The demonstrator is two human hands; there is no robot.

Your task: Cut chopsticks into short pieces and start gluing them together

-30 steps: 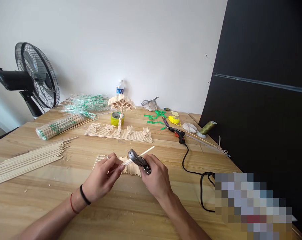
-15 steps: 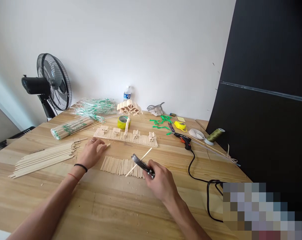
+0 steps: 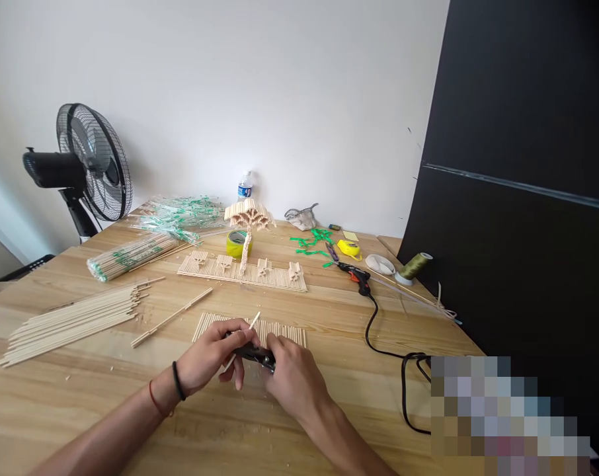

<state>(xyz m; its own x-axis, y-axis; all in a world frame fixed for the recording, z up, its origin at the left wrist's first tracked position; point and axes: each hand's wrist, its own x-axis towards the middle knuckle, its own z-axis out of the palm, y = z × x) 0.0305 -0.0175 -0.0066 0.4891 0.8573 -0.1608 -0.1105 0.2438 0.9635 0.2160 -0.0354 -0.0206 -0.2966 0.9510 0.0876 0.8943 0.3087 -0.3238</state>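
My left hand (image 3: 213, 354) is closed on a thin wooden stick (image 3: 255, 320), whose upper end sticks out past the fingers. In my right hand (image 3: 299, 377) is a dark pair of hand cutters (image 3: 252, 352), its front end against the left fingers and the stick; the jaws are partly hidden. Behind both hands lies a row of short cut sticks (image 3: 282, 330), side by side and partly covered. To the left, a longer stick or pair of sticks (image 3: 173, 317) rests alone on the table. Farther left are several long sticks (image 3: 71, 324).
A stick model with a tree (image 3: 250, 215) on a slatted base (image 3: 242, 276) stands beyond the row. Behind it are green tape (image 3: 235, 244) and a bottle (image 3: 244, 185). A glue gun (image 3: 356, 277) with a trailing cord, a tape measure (image 3: 349, 249) and a thread spool (image 3: 414, 268) lie right. A fan (image 3: 94, 162) stands left.
My left hand has left the stick on the left and come right, taking hold of the thin stick by the cutters. My right hand has moved slightly left and down with the cutters.
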